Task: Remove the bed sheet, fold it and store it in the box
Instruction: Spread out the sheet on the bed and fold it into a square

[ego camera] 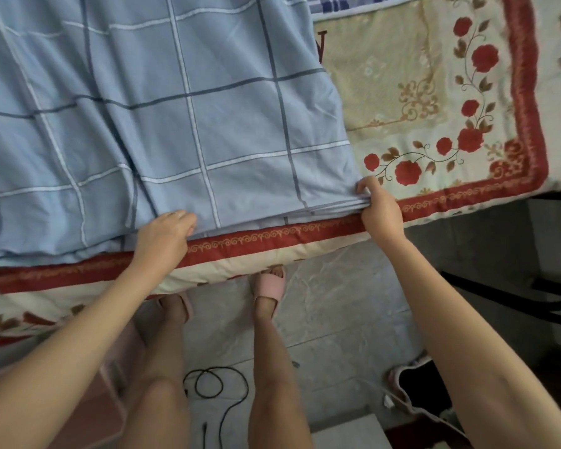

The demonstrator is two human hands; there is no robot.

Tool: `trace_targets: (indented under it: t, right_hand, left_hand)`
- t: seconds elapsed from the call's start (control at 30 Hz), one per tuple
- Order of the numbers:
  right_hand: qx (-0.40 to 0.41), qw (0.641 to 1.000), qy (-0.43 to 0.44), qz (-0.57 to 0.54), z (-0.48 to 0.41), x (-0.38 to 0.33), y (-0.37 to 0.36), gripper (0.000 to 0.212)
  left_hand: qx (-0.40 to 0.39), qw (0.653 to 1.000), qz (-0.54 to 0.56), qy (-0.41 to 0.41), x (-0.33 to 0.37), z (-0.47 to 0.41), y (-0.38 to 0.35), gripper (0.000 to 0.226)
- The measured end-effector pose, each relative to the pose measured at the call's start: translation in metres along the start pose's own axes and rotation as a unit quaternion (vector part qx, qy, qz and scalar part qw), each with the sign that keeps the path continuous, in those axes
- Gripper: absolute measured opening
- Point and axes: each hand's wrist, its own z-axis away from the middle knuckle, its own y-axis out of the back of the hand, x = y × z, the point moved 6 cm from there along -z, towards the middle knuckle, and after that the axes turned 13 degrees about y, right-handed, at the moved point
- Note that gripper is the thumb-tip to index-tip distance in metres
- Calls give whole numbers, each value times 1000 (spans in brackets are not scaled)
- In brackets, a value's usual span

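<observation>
1. Blue checked cloth, the bed sheet [175, 124], lies spread in folded layers over the left part of the bed. Its near edge runs along the bed's front side, and its right edge crosses a floral quilt [434, 92] with a red border.
2. Seen from the head camera, the right hand [381, 210] is at the sheet's near right corner. Its fingers [363, 189] pinch several stacked layers together there.
3. The left hand [162, 238] is further left on the same near edge. Its fingers [188, 220] curl down over the sheet's folded edge and grip it, and there is a ring on one finger.
4. Both forearms reach forward from the bottom of the view, well apart from each other.
5. The quilt hangs over the bed's front edge, just below both hands.
6. Below that, the person stands on a pale tiled floor [337, 319] in pink slippers [269, 286], toes close to the bed.
7. A black cable [220, 384] lies looped on the floor between the legs.
</observation>
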Motion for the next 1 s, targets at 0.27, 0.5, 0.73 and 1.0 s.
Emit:
trace_targets:
  t: [0.27, 0.5, 0.73, 1.0]
  right_hand:
    - [-58, 954, 206, 210, 9, -5, 4, 36]
    - [-26, 973, 148, 173, 9, -7, -14, 31]
    - [17, 991, 128, 45, 22, -22, 4, 15]
    - [182, 872, 450, 58, 52, -168, 47, 24]
  left_hand:
    - [6, 1000, -15, -15, -13, 7, -5, 17]
    - [-19, 995, -93, 33, -11, -2, -21, 31]
    - [-13, 995, -92, 28, 27, 2, -30, 50]
    - [42, 996, 2, 79, 14, -21, 10, 35]
